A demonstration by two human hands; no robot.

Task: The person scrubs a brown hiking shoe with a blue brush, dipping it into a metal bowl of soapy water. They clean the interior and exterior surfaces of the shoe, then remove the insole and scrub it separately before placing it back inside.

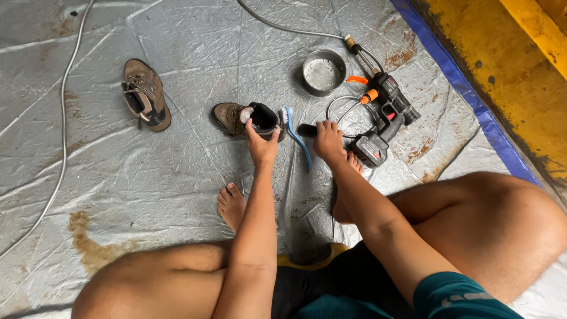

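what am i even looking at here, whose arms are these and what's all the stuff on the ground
There is one picture, taken by a camera on a person's head, looking down at their own bare arms, knees and feet. They sit on a grey tarp spread on the ground.

The left hand grips a brown boot by its collar. The right hand rests on a small dark object that is too hidden to identify. Between the hands lies a blue brush.

Further out are a second boot on its side, a round metal bowl, and a black cordless spray gun with orange parts, joined to a hose.
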